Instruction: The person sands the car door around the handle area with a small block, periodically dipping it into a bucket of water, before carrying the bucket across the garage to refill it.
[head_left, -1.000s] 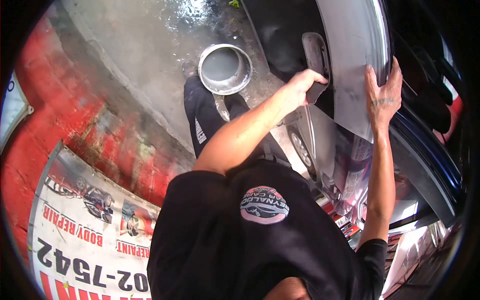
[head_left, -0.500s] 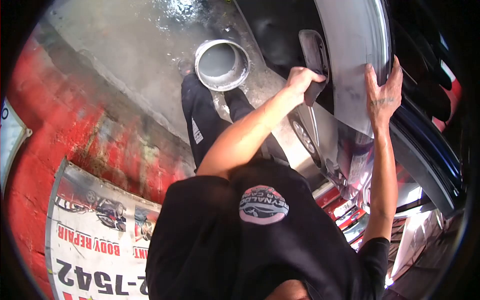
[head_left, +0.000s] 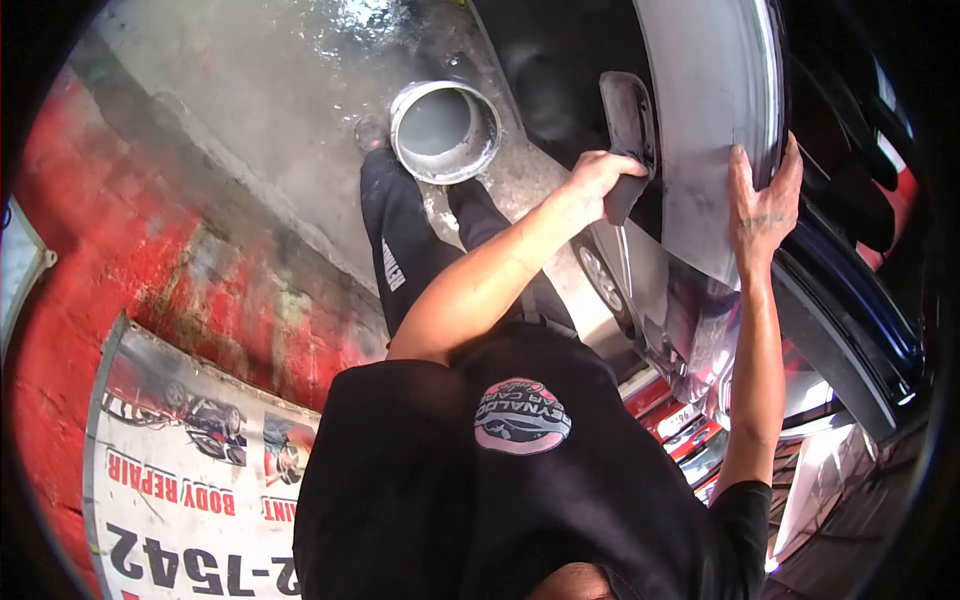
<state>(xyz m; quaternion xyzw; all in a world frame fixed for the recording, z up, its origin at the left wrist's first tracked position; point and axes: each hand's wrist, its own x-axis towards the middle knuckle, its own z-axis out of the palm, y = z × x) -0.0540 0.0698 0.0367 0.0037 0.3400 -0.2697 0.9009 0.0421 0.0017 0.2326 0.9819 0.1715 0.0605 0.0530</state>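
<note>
My left hand (head_left: 598, 182) is closed on a dark, flexible piece (head_left: 625, 197), beside the oval recess (head_left: 628, 105) in the black part of a car door. My right hand (head_left: 763, 205) lies at the edge of the long grey panel (head_left: 700, 130), with thumb and fingers spread apart. Its thumb rests on the grey surface and its fingers point along the dark edge. Nothing loose shows in this hand.
A white-rimmed bucket (head_left: 445, 132) of cloudy liquid stands on the wet floor (head_left: 280, 80) by my feet. A red wall (head_left: 150, 250) and a printed sign (head_left: 190, 440) are at the left. Car parts, including a dark blue panel (head_left: 860, 290), stand at the right.
My left hand has moved slightly down and left with the dark piece, uncovering more of the recess's lower end. My right hand is slightly lower along the panel edge.
</note>
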